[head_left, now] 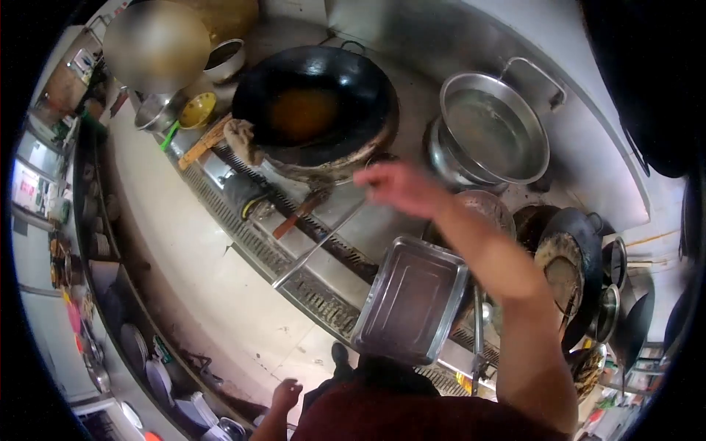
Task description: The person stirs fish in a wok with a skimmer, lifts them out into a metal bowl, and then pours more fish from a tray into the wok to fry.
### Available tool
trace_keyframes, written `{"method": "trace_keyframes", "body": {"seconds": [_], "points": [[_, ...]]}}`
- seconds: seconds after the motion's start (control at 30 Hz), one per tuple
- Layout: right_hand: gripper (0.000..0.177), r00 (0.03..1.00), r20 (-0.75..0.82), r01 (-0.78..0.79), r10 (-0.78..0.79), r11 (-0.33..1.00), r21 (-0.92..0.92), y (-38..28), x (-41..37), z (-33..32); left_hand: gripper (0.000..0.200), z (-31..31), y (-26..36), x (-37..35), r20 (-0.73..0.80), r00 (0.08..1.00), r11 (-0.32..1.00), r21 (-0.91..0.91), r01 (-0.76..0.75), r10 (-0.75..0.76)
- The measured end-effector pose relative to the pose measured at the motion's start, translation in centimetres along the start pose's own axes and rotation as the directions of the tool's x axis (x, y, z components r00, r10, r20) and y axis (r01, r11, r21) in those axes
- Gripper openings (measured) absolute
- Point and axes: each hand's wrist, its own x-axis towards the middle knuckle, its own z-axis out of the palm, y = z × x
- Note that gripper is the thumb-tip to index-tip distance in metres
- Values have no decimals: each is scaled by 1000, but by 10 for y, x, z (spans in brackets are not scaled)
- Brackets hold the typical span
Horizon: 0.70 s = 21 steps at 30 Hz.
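Our right forearm [493,250] reaches across, its hand [401,187] blurred at the upper end of a slim metal rod [316,252]; whether those fingers grip it, we cannot tell. Our left hand [286,397] is loosely open. Beyond the right fingers, a black wok [254,84] holds brownish liquid [303,116]; right of them, a steel pot [539,151] holds murky liquid [489,132]. Good handling calls for keeping the rod off the wok's rim.
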Motion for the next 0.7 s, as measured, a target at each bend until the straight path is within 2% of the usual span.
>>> {"method": "trace_keyframes", "body": {"seconds": [0.03, 0.07, 0.1, 0.13, 0.17, 0.2, 0.23, 0.27, 0.3, 0.33, 0.37, 0.4, 0.43, 0.47, 0.5, 0.57, 0.6, 0.63, 0.67, 0.7], "points": [[40, 996, -29, 75, -82, 975, -208, 2, -26, 38, 35, 26, -44, 15, 51, 998, 1000, 6, -30, 30], [38, 997, -61, 26, -43, 967, -254, -3, -56, 73, 34, -8, 8, 21, -22, 1000, 1000, -15, -8, 8], [33, 999, -15, -46, 45, 995, -88, -12, -83, 105, 34, -21, 29, 26, 17, 979, 959, -197, 202, -203], [30, 997, -48, -63, 58, 991, -120, -11, -112, 136, 34, -33, 41, 28, -10, 985, 969, -182, 169, -173], [28, 994, -83, -82, 70, 985, -153, -8, -141, 162, 36, -10, 0, 42, 69, 956, 899, -327, 291, -284], [28, 983, -121, -159, 140, 972, -174, -12, -170, 186, 36, -13, 0, 35, 59, 958, 900, -331, 284, -280], [28, 965, -159, -237, 208, 953, -190, -15, -200, 208, 36, -18, -1, 37, 50, 975, 943, -250, 220, -214], [28, 957, -236, -237, 170, 926, -294, -13, -228, 228, 37, -25, -1, 32, 51, 987, 974, -166, 156, -150], [28, 946, -302, -240, 120, 885, -400, -10, -256, 244, 37, -24, -8, 26, 43, 988, 972, -174, 156, -151], [28, 950, -293, -228, 108, 882, -412, -5, -284, 257, 38, -21, -20, 25, 83, 979, 980, -63, 189, -184], [25, 912, -369, -326, 180, 863, -386, 0, -314, 269, 40, -15, -35, 21, 122, 967, 975, 48, 219, -223], [21, 864, -438, -418, 246, 837, -354, 6, -343, 279, 40, -8, -53, 15, 110, 967, 973, 33, 227, -229], [19, 807, -506, -502, 305, 805, -316, 13, -370, 286, 40, -1, -70, 12, 169, 963, 963, 205, 175, -211], [17, 788, -563, -495, 250, 800, -338, 21, -399, 293, 40, 5, -79, 7, 228, 952, 924, 366, 109, -203], [17, 765, -615, -488, 191, 796, -360, 28, -422, 298, 40, 7, -79, 2, 212, 956, 928, 353, 119, -203], [19, 658, -748, -529, 89, 761, -375, 14, -454, 304, 41, -2, -58, -7, 312, 932, 921, 386, 53, -185], [19, 670, -739, -513, 73, 765, -390, 14, -468, 304, 41, -4, -49, -10, 358, 916, 915, 402, 21, -178], [20, 597, -801, -552, 37, 744, -377, 17, -481, 300, 41, -1, -42, -9, 340, 923, 918, 394, 35, -181], [21, 521, -853, -589, 1, 724, -359, 21, -492, 295, 41, 7, -36, -6, 310, 946, 936, 351, -18, -98], [21, 538, -843, -573, -11, 729, -375, 26, -501, 289, 41, 15, -32, -4, 274, 962, 948, 310, -73, -16]]}}
